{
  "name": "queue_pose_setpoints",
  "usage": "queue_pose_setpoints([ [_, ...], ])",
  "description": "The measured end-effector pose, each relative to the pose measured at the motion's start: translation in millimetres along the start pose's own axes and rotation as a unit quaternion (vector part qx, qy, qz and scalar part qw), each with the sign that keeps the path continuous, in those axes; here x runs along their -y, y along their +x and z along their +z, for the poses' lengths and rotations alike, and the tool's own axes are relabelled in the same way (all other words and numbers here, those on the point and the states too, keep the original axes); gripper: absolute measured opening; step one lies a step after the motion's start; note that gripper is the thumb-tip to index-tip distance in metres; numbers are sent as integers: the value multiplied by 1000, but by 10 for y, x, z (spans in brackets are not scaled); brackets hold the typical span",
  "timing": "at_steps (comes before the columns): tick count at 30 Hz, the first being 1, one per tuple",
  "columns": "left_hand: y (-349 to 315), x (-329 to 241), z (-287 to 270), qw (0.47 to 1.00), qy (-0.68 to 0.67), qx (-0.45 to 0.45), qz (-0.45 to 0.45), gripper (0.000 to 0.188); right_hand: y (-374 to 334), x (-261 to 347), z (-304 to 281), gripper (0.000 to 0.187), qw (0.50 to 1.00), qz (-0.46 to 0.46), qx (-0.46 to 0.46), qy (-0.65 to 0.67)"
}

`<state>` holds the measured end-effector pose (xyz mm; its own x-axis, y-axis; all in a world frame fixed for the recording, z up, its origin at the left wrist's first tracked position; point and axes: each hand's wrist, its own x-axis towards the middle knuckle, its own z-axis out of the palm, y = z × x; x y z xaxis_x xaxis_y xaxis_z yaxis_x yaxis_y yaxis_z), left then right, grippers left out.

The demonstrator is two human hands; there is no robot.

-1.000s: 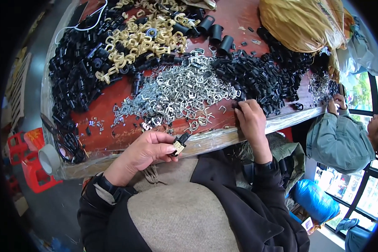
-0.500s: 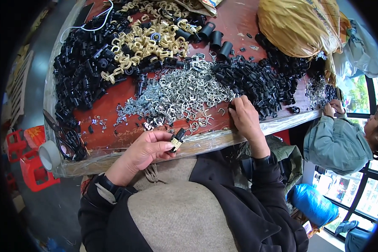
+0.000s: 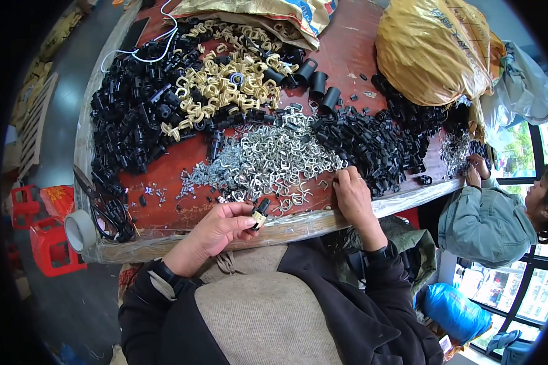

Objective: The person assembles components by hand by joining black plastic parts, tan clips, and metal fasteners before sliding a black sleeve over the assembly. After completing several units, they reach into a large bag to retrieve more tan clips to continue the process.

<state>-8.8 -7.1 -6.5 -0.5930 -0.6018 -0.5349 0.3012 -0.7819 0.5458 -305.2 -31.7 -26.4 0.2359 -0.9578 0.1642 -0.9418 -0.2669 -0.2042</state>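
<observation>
My left hand (image 3: 218, 231) is closed on a small black and cream plastic fitting (image 3: 260, 215), pinched between thumb and fingers above the table's front edge. Farther right, my right hand (image 3: 354, 196) reaches onto the tabletop with fingers bunched and pointing down. Whatever those fingertips grip is hidden. Beside them lie a heap of bent silver metal clips (image 3: 280, 152) and a heap of small black plastic pieces (image 3: 371, 143). Tiny grey screws (image 3: 216, 170) spread along the left side of the clips.
Cream plastic clamps (image 3: 225, 85) and black fittings (image 3: 125, 115) are piled at the far left. Black tubes (image 3: 317, 84) stand behind the clips. Scissors (image 3: 84, 181) and a tape roll (image 3: 80, 230) sit at the left corner. A yellow sack (image 3: 435, 52) and a co-worker's sleeve (image 3: 487, 219) are at right.
The view has shifted, so the table appears lower and farther right. My left hand still holds the fitting, now turned slightly. My right hand stays at the heaps' near edge.
</observation>
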Motion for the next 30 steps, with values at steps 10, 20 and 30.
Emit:
queue_pose_setpoints([
  [10,23,-61,44,997,-12,-33,72,28,90,293,-155,15,947,15,5,322],
  [20,-61,-76,173,990,-44,-37,131,25,276,1339,-236,12,779,1,37,626],
  [30,43,-129,199,997,-6,-6,82,22,223,1188,-61,22,904,-121,-78,403],
])
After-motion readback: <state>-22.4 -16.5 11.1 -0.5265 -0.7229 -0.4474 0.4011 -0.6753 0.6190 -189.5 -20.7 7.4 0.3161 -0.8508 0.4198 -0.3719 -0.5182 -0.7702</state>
